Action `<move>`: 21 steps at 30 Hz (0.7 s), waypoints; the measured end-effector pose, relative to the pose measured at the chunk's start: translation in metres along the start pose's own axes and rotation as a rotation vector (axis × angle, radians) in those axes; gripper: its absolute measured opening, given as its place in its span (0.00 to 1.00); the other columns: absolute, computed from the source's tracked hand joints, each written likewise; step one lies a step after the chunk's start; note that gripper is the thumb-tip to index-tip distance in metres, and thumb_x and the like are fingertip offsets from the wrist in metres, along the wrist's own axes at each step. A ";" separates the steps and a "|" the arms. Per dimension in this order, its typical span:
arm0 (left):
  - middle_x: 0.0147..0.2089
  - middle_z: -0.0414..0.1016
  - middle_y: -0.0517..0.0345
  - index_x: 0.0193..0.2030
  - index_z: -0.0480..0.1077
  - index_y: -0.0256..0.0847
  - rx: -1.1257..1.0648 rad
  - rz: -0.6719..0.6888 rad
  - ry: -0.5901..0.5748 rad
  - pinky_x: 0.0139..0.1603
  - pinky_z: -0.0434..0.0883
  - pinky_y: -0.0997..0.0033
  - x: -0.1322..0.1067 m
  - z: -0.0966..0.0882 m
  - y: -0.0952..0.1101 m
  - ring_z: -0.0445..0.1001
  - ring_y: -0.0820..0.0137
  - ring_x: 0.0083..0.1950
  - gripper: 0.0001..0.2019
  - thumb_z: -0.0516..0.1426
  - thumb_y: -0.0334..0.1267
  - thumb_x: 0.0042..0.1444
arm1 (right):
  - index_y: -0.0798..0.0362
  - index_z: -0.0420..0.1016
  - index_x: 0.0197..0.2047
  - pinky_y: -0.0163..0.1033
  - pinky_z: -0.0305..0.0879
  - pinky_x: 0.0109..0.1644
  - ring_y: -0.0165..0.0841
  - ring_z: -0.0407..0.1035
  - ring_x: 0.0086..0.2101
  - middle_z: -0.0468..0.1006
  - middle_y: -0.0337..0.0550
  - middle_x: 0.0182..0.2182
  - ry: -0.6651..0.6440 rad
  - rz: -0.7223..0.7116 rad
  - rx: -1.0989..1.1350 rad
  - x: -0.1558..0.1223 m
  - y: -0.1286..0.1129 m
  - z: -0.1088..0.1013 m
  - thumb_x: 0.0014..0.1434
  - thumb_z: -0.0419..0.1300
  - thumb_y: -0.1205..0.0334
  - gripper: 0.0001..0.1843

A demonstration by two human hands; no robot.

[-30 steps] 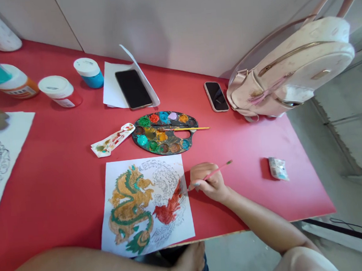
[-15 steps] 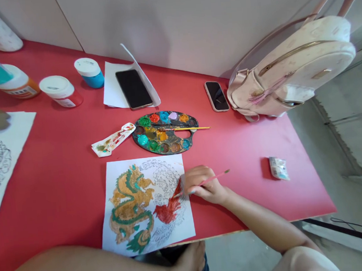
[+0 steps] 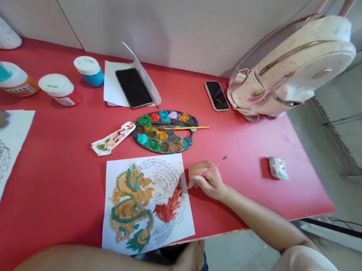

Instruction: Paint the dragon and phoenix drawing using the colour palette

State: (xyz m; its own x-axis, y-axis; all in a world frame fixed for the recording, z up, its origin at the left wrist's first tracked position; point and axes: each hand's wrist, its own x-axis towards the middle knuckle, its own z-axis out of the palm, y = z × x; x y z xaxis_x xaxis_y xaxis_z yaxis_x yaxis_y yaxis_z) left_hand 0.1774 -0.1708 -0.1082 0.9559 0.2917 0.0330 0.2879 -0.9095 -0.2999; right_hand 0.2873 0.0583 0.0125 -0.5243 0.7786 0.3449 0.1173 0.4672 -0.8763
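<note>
Right hand [image 3: 205,179]: fingers pinched round a pink paintbrush [image 3: 215,165], tip by the sheet's right edge; contact unclear.
Left hand [image 3: 188,260]: low, below table edge; can't tell its grip.
Dragon sheet [image 3: 145,205]: flat on red table [image 3: 244,147], near edge.
Palette [image 3: 176,139]: just beyond sheet, yellow brush [image 3: 202,127] across it.

Your white sheet [image 3: 149,205] lay flat at the near edge of the red table [image 3: 238,147], its dragon [image 3: 130,208] painted in ochre and green, its bird-like figure [image 3: 168,211] in red, its swirls [image 3: 165,178] only outlined. You held a pink paintbrush [image 3: 215,165] slanted, its lower end by the sheet's right edge; contact was unclear.
</note>
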 end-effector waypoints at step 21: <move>0.56 0.83 0.53 0.53 0.80 0.54 -0.058 0.251 -0.232 0.41 0.79 0.51 0.007 -0.021 -0.029 0.83 0.59 0.51 0.18 0.53 0.40 0.63 | 0.52 0.71 0.24 0.35 0.63 0.27 0.29 0.65 0.18 0.71 0.39 0.16 0.074 0.004 -0.107 -0.001 -0.006 0.003 0.77 0.46 0.47 0.33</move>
State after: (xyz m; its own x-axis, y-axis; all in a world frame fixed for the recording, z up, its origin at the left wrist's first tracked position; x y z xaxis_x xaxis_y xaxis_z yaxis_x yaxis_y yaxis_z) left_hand 0.1769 -0.1483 -0.0794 0.9607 0.1107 -0.2545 0.0551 -0.9748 -0.2160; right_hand 0.2848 0.0540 0.0162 -0.4606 0.8076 0.3683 0.2109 0.5026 -0.8384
